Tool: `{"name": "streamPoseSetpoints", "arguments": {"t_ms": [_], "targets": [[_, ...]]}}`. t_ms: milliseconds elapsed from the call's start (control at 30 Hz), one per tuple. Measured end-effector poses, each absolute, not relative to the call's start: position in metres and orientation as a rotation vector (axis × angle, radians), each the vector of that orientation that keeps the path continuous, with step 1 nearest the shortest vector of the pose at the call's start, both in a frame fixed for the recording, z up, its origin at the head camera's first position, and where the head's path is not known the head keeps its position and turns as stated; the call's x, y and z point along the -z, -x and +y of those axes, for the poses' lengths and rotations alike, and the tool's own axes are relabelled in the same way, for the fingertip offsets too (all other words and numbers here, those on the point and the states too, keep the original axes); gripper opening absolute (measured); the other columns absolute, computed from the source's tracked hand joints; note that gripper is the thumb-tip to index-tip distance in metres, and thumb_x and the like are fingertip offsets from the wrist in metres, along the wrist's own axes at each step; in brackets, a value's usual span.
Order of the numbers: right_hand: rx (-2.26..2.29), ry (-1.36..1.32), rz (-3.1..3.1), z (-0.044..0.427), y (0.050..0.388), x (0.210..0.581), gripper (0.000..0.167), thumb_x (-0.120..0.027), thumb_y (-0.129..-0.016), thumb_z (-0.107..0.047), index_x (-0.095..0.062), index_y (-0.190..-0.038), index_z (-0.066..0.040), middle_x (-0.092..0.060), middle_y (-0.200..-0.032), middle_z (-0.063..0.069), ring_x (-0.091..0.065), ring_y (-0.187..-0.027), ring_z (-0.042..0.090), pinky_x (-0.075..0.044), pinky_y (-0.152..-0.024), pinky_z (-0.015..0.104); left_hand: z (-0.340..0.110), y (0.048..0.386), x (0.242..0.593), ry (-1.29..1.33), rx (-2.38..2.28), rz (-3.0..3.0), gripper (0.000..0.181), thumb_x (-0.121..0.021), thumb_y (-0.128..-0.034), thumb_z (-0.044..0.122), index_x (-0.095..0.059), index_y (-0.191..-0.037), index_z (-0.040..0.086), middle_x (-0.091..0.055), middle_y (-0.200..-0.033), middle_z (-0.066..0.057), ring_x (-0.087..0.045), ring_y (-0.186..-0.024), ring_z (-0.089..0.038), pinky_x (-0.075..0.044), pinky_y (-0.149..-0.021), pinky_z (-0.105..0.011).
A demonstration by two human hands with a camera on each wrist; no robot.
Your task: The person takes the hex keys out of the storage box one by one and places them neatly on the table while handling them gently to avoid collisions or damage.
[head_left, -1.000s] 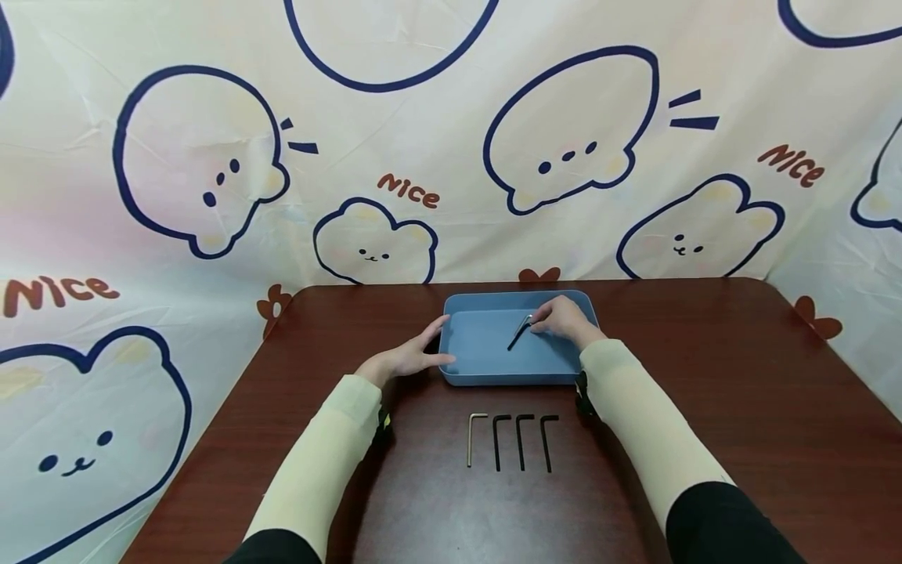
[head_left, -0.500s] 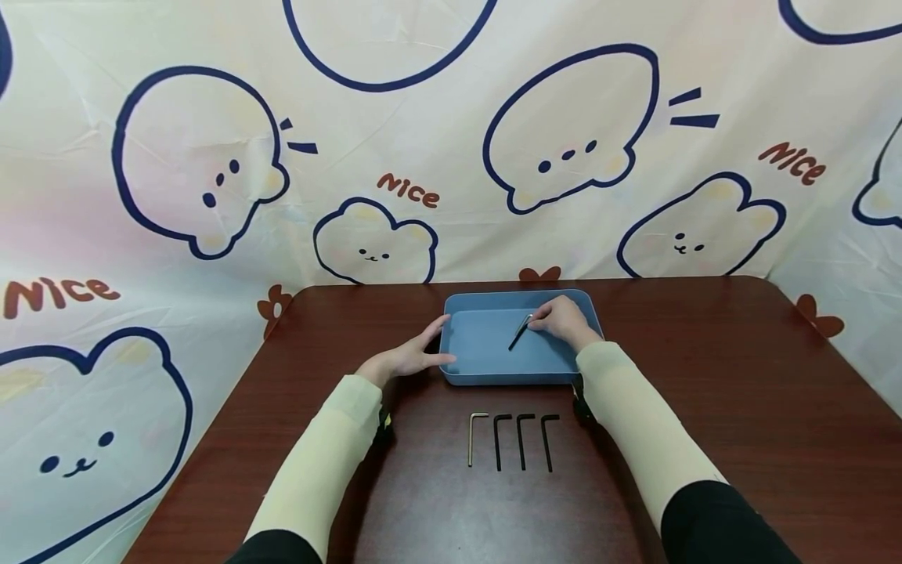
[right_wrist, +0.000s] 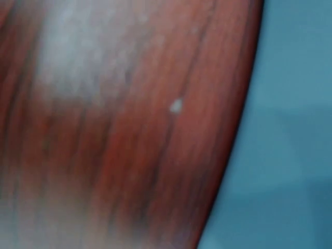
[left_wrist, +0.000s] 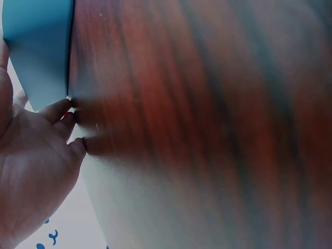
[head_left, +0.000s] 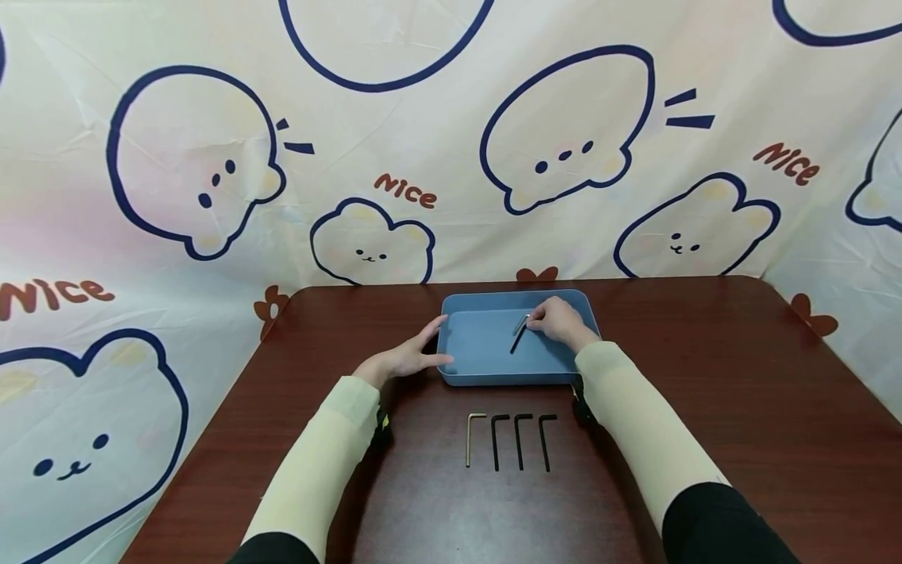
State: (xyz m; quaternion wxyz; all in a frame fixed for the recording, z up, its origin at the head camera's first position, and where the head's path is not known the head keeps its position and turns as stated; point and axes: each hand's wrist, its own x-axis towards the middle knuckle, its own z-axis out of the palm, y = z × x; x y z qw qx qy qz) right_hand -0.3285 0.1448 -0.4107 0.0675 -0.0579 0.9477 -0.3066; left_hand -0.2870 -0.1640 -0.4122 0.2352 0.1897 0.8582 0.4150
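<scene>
My right hand (head_left: 560,321) is over the right half of the blue tray (head_left: 479,376), its thumb and fingertips pinching a small hex key (head_left: 520,324). The piece at the fingertips looks silvery, and a thin black length slants below it; whether these are two keys or one is too small to tell. At the tray's left end, my left hand (head_left: 402,360) rests against the rim with thumb and forefinger spread. The left wrist view shows that hand (left_wrist: 36,161) beside the tray wall (left_wrist: 44,57). The right wrist view catches only tabletop and tray, no hand.
On the brown table (head_left: 423,509), in front of the tray, several hex keys lie in a row: a brassy one (head_left: 468,442) at the left, then black ones, such as the rightmost black hex key (head_left: 544,446). A printed cloth (head_left: 451,157) hangs behind the table.
The silvery and black lengths at my right fingertips now stand slightly further apart, the black end a little lower. My left hand and the row of hex keys stay put.
</scene>
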Motion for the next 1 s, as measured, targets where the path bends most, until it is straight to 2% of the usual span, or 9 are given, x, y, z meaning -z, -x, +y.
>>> {"name": "streamPoseSetpoints", "arguments": {"t_ms": [333, 767, 1000], "targets": [[0.916, 0.188, 2.862, 0.148, 0.329, 0.409, 0.020, -0.064, -0.096, -0.021, -0.075, -0.102, -0.005, -0.065, -0.111, 0.013, -0.055, -0.094, 0.026, -0.043, -0.078, 0.038, -0.164, 0.286, 0.412, -0.521, -1.132, 2.357, 0.086, -0.062, -0.0966, 0.031, -0.002, -0.157, 0.022, -0.008, -0.161, -0.016, -0.006, -0.146, -0.033, -0.010, -0.111, -0.059], [0.938, 0.382, 2.861, 0.158, 0.327, 0.388, 0.016, -0.064, -0.095, -0.014, -0.075, -0.100, -0.004, -0.068, -0.096, 0.010, -0.053, -0.080, 0.022, -0.043, -0.067, 0.033, -0.165, 0.287, 0.413, -0.533, -1.125, 2.348, 0.086, -0.061, -0.0974, 0.028, 0.000, -0.157, 0.021, -0.006, -0.161, -0.017, -0.005, -0.146, -0.032, -0.012, -0.111, -0.058], [0.897, 0.380, 2.856, 0.165, 0.326, 0.378, 0.016, -0.064, -0.096, -0.015, -0.074, -0.101, -0.005, -0.067, -0.100, 0.010, -0.054, -0.082, 0.023, -0.042, -0.068, 0.033, -0.164, 0.287, 0.412, -0.536, -1.129, 2.351, 0.086, -0.061, -0.0975, 0.027, 0.000, -0.157, 0.021, -0.007, -0.161, -0.017, -0.006, -0.146, -0.032, -0.012, -0.111, -0.058]]}}
